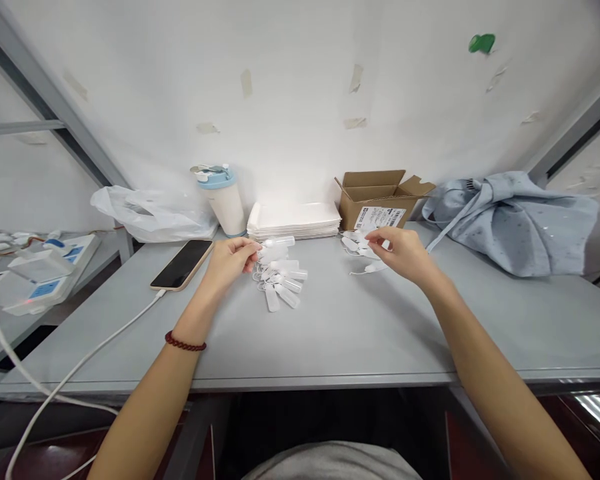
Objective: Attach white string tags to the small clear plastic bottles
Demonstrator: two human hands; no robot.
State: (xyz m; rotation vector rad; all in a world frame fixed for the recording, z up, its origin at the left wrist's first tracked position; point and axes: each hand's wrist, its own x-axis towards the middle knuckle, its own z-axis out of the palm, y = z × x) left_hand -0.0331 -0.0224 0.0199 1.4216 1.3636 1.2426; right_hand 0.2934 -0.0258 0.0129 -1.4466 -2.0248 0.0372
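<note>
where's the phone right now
In the head view, the phone lies face up on the table, left of the left hand, in front of the plastic bag.

Box label (380, 218) print too small to read

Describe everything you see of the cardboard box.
The box is plain brown, apparently corrugated cardboard, upright and open, its flaps raised or splayed. A white printed label with a barcode covers much of its front. It sits at the back of the grey desk, near the wall. The right hand is in front; contact is unclear, and contents can't be seen.
</note>
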